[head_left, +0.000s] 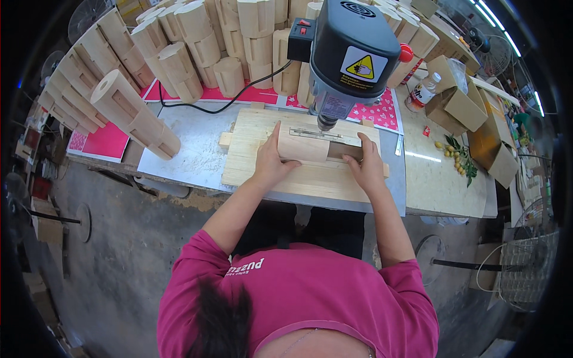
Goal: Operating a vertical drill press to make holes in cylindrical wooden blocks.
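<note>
A pale wooden block (302, 148) lies on a wooden jig board (256, 143) under the grey drill press head (352, 51). My left hand (270, 161) presses against the block's left end, thumb up along its side. My right hand (366, 164) rests at the block's right end, fingers over the darker slot there. The drill chuck (326, 122) hangs just above the block's top edge, by a metal ruler strip (325, 137).
Stacks of turned wooden cylinders (197, 48) fill the back of the bench, one (134, 113) lying at the left. Sawdust (197, 161) covers the metal plate. A black cable (233, 101), a bottle (422, 92), cardboard boxes (459, 101) and small yellow fruit (456, 156) lie to the right.
</note>
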Tool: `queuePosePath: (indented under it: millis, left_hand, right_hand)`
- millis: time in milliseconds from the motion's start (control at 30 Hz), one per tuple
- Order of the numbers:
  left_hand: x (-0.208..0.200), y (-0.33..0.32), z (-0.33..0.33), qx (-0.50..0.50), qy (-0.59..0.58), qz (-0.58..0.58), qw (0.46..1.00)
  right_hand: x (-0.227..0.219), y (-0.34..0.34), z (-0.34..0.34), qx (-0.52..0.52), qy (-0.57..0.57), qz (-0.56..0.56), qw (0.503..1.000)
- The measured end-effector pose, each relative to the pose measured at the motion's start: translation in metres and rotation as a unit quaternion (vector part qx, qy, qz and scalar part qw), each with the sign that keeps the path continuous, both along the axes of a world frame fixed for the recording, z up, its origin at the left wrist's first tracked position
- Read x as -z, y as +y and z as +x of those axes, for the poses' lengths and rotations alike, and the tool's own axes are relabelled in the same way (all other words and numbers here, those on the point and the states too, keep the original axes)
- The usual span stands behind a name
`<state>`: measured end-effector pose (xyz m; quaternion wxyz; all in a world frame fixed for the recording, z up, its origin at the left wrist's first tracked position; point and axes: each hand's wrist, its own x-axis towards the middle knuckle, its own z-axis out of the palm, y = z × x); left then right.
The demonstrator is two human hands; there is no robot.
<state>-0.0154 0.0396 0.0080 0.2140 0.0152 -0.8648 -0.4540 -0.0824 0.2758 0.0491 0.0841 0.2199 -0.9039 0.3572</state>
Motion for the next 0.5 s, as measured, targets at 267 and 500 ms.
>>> queuePosePath:
  millis: [267, 500]
  left_hand:
    - [-0.005, -0.001, 0.002, -0.008, -0.031, -0.015, 0.999]
    - [-0.003, -0.001, -0.001, 0.007, -0.009, -0.011, 1.000]
  right_hand:
    - [-0.149, 0.022, -0.058, 0.025, 0.100, -0.181, 0.978]
    - [-0.198, -0.025, -0.078, -0.036, 0.113, -0.111, 0.987]
